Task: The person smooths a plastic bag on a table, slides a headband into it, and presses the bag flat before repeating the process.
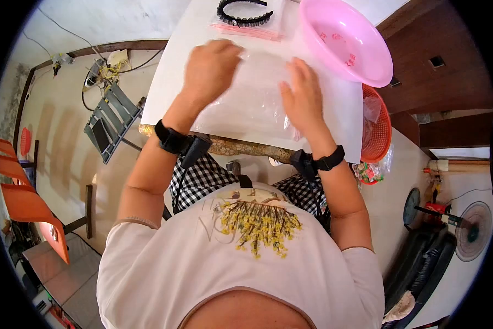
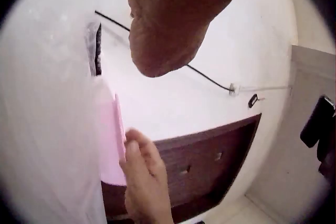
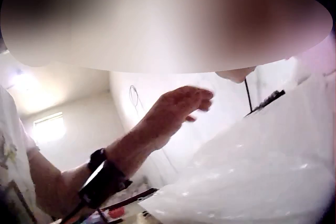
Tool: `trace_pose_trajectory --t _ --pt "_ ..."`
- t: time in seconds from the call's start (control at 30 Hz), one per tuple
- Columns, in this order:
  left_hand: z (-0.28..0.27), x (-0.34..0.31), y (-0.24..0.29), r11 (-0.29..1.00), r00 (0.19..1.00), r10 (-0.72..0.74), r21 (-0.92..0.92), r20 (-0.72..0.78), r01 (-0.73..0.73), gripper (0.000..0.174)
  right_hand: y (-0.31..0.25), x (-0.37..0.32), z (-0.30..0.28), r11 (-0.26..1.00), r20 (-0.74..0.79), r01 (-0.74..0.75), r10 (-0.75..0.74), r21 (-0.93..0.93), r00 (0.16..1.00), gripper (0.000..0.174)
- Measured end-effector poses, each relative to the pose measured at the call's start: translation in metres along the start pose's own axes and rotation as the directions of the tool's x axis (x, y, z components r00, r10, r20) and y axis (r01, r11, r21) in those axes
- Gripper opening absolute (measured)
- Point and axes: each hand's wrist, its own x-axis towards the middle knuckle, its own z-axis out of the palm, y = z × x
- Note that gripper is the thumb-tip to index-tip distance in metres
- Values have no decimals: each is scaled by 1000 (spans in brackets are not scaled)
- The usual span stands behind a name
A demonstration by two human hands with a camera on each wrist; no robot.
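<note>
A large clear plastic bag (image 1: 252, 93) lies spread on the white table in front of me. My left hand (image 1: 211, 71) is raised over its left part, fingers loosely bent; in the right wrist view this hand (image 3: 176, 106) has nothing in its fingers. Over the right part of the bag is my right hand (image 1: 304, 96), its fingers extended and thumb apart. The left wrist view shows the right hand (image 2: 144, 176) overlapping the pink basin. Beyond the bag, a black frilled headband (image 1: 246, 21) lies on pink-edged clear bags (image 1: 246, 32).
A pink basin (image 1: 361, 41) stands at the table's back right corner. Below the right edge sits a red basket (image 1: 377, 131) with plastic inside. A folding stool (image 1: 112, 118) with a phone stands to the left, orange chairs (image 1: 32, 208) farther left, and a fan (image 1: 472, 230) at right.
</note>
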Motion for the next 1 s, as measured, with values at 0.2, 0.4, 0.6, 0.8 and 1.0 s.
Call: trace_pose_trajectory --t 0.2,0.4,0.6,0.8,1.0 --pt "31 -14 4 965 917 73 205 393 -165 66 -1 -15 34 987 386 51 13 -154 923 69" --pt "49 -29 -2 979 896 7 179 445 -96 83 21 -22 47 985 433 77 -4 -152 901 81" --pt "50 -31 -3 980 890 -7 179 456 -84 84 22 -23 45 991 423 86 -35 -104 905 75" --pt "32 -21 -2 997 830 -47 78 556 5 81 61 -2 24 960 31 -148 144 239 989 51" --pt "21 -32 20 998 871 38 29 490 -60 74 96 34 34 838 152 -539 545 -82 824 55"
